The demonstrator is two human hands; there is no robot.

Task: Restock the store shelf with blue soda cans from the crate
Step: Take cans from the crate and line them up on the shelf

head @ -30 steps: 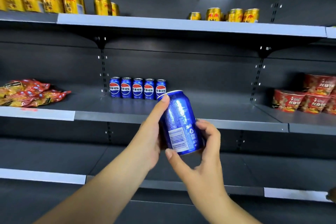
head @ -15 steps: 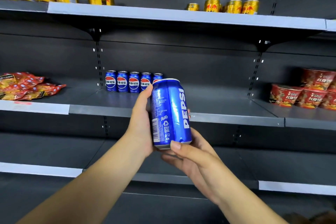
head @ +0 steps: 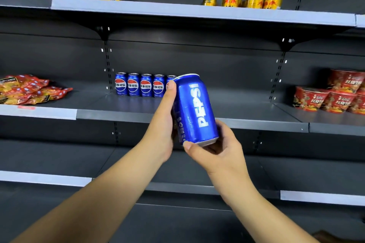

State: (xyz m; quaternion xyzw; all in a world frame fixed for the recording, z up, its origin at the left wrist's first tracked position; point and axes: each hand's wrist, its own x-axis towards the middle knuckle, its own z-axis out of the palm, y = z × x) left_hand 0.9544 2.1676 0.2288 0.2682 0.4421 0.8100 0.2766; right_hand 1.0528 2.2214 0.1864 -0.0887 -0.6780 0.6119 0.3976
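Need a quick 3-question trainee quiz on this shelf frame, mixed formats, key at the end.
1. True or false: the held blue can is standing on the middle shelf.
2. Which hand supports the can's bottom end? A) left hand B) right hand C) neither
3. Fill in: the row of blue cans at the back of the middle shelf has the red noodle cups on its ____ side.

Key
1. False: both hands hold it, tilted, in front of the shelf.
2. B: the right hand cups the bottom, and the left grips the side with its thumb near the top rim.
3. Right; the red snack packets lie to the left.
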